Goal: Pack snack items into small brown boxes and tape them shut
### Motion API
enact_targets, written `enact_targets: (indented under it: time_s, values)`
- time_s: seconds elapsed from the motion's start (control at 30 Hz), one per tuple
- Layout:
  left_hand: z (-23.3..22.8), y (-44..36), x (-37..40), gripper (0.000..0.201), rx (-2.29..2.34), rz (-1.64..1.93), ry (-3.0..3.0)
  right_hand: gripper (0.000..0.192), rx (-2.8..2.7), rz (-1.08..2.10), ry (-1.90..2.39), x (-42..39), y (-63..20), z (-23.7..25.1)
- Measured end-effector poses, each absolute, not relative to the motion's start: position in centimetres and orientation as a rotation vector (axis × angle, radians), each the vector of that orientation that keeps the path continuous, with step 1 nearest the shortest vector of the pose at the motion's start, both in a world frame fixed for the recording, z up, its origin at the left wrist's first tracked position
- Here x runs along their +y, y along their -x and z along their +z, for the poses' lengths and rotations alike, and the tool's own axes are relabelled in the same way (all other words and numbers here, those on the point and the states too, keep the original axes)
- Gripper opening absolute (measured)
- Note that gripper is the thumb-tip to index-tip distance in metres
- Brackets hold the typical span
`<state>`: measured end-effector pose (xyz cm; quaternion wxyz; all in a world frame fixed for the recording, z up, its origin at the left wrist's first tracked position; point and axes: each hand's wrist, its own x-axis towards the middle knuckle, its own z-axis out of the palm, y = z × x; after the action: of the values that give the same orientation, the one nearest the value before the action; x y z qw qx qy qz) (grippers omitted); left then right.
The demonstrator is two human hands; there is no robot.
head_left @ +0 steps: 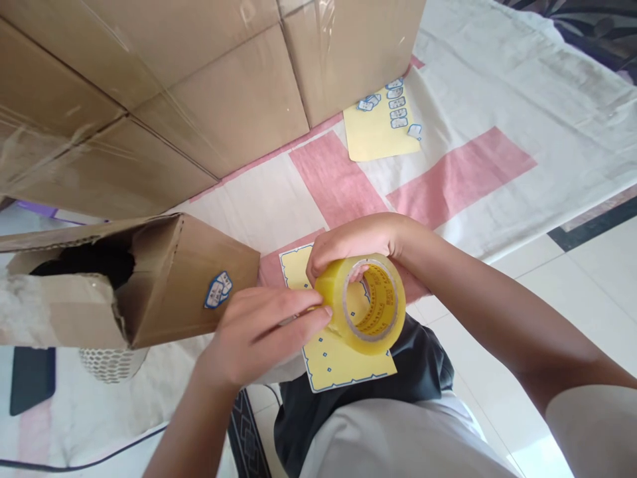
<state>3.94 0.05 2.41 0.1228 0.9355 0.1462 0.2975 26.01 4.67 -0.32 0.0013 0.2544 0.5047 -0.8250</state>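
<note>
A wide roll of clear yellow packing tape (365,304) is held up in front of me, its hollow core facing the camera. My right hand (348,245) wraps around its far side, with a fingertip showing through the core. On the left side of the roll, the fingertips of my left hand (279,325) are closed together against the tape's outer surface; a loose tape end cannot be made out. Beneath the roll lies a yellow sheet with a blue patterned border (343,362), sticking out over the table edge above my lap and partly hidden by my hands.
An opened cardboard box (199,265) with a blue-edged sticker and dark contents stands at left. Stacked taped cartons (223,99) rise behind it. A yellow sticker sheet (381,143) lies beside them. A dark phone-like slab (32,378), a white perforated basket (112,364) and a black cable (99,459) are lower left.
</note>
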Motion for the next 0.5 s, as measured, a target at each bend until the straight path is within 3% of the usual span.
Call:
enact_targets:
  time_s: [0.17, 0.5]
  values:
    - [7.0, -4.5, 0.9, 0.027, 0.006, 0.401, -3.164, 0.030, 1.329, -2.605, -0.835, 4.6, -25.8, 1.4]
    - [6.8, -6.5, 0.6, 0.014, -0.358, 0.219, -3.344, 0.029, 1.403, -2.530, -0.571, 4.9, -25.8, -0.8]
